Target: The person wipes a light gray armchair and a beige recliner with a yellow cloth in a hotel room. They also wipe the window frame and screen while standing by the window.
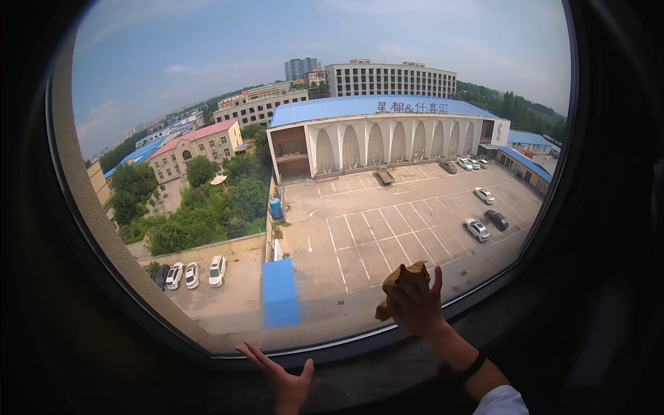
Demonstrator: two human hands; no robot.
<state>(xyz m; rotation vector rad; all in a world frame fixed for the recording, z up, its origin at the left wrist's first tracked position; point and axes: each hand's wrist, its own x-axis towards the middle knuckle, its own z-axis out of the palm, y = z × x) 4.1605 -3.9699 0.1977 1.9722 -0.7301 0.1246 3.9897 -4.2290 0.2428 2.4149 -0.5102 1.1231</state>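
My right hand (418, 307) presses a yellow-brown cloth (406, 274) to the lower right part of a large window pane (311, 233). The cloth bunches out beyond the fingers, and the thumb stands apart from it. A dark band circles that wrist, and a white sleeve shows below. Lower and to the left, my left hand (285, 377) is raised with its fingers spread, holding nothing. Its fingertips reach the bottom edge of the glass; whether they touch the frame cannot be told.
A dark window frame (358, 346) borders the glass, with a dark sill (363, 373) beneath it. The surrounding wall is in deep shadow. Outside, far below, lie a car park (373, 228), parked cars, trees (207, 207) and a blue-roofed building (384, 106) bearing writing.
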